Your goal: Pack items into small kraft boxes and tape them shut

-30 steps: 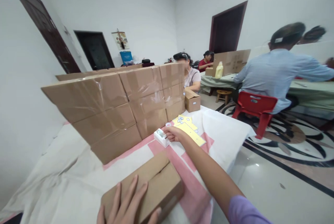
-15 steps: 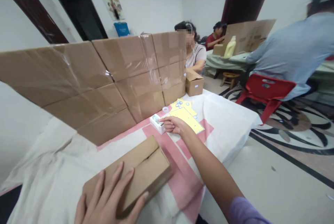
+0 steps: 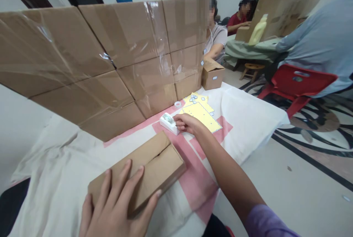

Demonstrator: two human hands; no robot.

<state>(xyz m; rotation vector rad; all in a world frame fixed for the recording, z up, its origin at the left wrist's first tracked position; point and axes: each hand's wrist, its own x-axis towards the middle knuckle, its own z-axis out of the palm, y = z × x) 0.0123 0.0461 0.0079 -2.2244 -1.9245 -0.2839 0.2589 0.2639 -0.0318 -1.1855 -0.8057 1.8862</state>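
Brown cardboard lies right under my left hand (image 3: 117, 207): the closed carton (image 3: 158, 170) is beneath my palm and fingers, its near end covered by them, its far end bare with a dark split along the seam. That hand is spread wide, fingers fanned over the carton's top and left end, thumb along its right edge, pressing rather than wrapping around. Beyond the carton's far end, a little apart from it, sits a white dispenser (image 3: 167, 124), just at the fingertips of my right hand (image 3: 186, 123). Those fingers are curled in narrow, but they overlap and show small, so I cannot tell whether they pinch anything. My right forearm slants forward and leftward past the carton's right side, its purple sleeve (image 3: 266, 220) nearest me. Farther beyond the carton, past the dispenser, lie a ring of tape (image 3: 175, 104) and yellow sheets (image 3: 202, 115); across from the carton's left side rises a wall of stacked boxes (image 3: 138, 42).
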